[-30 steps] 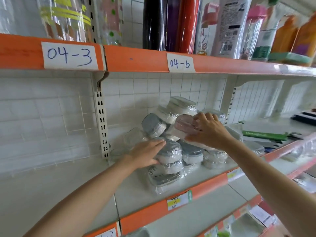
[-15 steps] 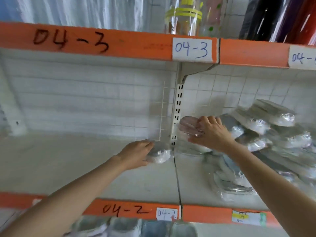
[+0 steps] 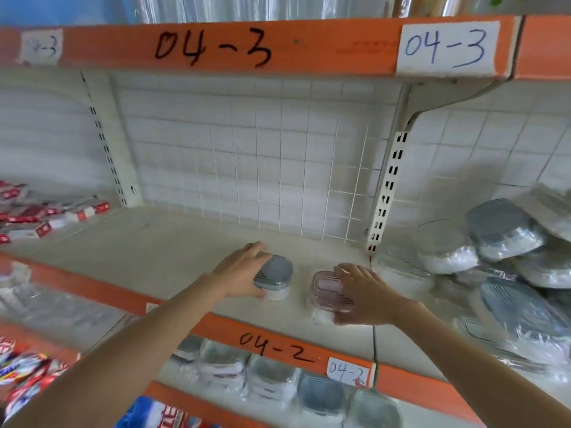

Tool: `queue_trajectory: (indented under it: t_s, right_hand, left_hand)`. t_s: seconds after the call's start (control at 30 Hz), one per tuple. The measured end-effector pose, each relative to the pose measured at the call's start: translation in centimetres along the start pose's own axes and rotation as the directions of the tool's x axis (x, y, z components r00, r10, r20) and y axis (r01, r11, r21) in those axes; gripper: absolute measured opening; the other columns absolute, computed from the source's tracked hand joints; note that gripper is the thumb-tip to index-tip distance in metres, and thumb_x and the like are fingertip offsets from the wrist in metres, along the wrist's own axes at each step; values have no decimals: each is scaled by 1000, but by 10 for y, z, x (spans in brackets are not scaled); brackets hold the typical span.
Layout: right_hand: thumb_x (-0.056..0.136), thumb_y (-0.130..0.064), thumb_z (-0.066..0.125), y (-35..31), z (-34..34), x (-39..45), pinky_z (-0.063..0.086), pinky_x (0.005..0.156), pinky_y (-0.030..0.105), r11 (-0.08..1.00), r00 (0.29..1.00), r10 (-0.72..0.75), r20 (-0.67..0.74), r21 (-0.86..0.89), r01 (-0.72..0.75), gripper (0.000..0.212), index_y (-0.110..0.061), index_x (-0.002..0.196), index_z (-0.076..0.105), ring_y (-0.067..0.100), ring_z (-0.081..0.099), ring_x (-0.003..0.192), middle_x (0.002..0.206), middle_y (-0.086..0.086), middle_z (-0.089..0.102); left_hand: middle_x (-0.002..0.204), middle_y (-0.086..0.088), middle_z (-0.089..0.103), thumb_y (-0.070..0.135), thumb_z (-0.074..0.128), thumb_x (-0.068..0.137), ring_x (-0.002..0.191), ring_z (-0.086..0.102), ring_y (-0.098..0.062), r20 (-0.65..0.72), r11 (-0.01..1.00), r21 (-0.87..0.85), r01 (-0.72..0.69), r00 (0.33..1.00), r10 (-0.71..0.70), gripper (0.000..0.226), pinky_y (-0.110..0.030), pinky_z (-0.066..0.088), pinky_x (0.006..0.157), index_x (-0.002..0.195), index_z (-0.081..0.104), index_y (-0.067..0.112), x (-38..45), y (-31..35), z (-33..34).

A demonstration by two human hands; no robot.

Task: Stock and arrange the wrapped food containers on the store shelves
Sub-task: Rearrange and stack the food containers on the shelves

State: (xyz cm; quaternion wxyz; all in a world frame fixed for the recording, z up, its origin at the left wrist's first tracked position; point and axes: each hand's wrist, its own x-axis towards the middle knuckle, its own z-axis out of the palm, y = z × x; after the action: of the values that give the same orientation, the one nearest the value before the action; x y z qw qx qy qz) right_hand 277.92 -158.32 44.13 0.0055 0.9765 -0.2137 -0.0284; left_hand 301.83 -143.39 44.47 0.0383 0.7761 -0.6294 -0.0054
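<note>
- The orange shelf edge (image 3: 278,47) above both hands bears "04-3" in black marker, and again in blue ink on a white paper label (image 3: 446,49) to the upper right; a small blurred label sits far up-left.
- The lower orange edge (image 3: 278,341), just in front of the hands, reads "04-2" in black, with a small white "04-2" label (image 3: 347,370) beside it.
- The left hand (image 3: 241,273) curls its grip round a grey-lidded tub (image 3: 273,278), fingers over the lid and thumb at the near side; the tub is rounded, wrapped in clear film, and stands on the pale shelf (image 3: 154,242).
- The right hand (image 3: 361,293) clamps its grip on a pink-lidded tub (image 3: 327,290), ribbed on top, also film-wrapped, resting on the same shelf just right of the grey one, apart from it.
- Right of the right hand, past a slotted white upright (image 3: 387,193), lies a loose pile (image 3: 509,257) of grey-lidded tubs in shiny crinkled film.
- Behind the hands a white wire grid (image 3: 262,165) covers the back wall.
- Below the hands, a row of wrapped tubs (image 3: 272,378) fills the next shelf.
- Far left lie red-and-white packets (image 3: 37,217); their print is too blurred to read.
</note>
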Motion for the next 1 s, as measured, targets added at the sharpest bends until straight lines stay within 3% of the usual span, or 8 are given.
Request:
queue_trajectory:
  t_s: [0.1,0.2,0.37,0.53,0.7,1.0]
  right_hand:
    - [79,-59,57,-8,10,1,6,115,33,993,997,29,-65,113,-22,95,-14,149,12,18,15,140,152,-1,17]
    - [79,-58,56,-10,21,1,5,116,35,988,984,84,-160,142,-62,91,-15,148,15,17,17,138,149,-2,21]
    - [78,-57,56,-9,32,-2,7,114,36,984,954,94,-285,172,-46,85,-17,145,23,19,22,137,148,0,26]
    - [80,-57,55,-7,38,-3,9,114,39,989,932,78,-355,144,-28,84,-12,145,27,21,23,138,150,5,27]
    - [79,-54,61,-11,30,-18,5,115,39,982,950,36,-309,186,24,84,-14,144,26,21,21,137,148,3,26]
    - [70,-35,72,-20,13,-100,7,114,39,992,839,48,-542,126,25,80,-11,139,38,25,31,130,140,6,37]
  left_hand:
    - [160,0,-5,52,65,82,146,-2,-16,181,999,-12,30,983,-27,102,-29,4,118,152,3,13,8,-4,2]
    - [159,0,-5,53,59,86,146,-5,-17,170,997,51,51,984,-59,99,-31,1,117,152,-4,13,13,-2,11]
    - [156,0,12,62,59,80,143,10,-19,-12,983,92,161,987,-160,100,-34,11,116,151,9,12,0,16,21]
    - [147,0,30,66,65,72,134,25,-20,-223,954,27,298,932,-285,100,-32,18,110,146,25,12,-17,45,35]
    - [139,-7,40,53,79,64,129,34,-26,-350,951,79,298,902,-254,100,-34,23,109,140,35,5,-30,72,28]
    - [126,-15,54,46,86,56,115,49,-36,-581,971,21,238,793,-182,91,-43,37,99,126,51,-2,-81,131,16]
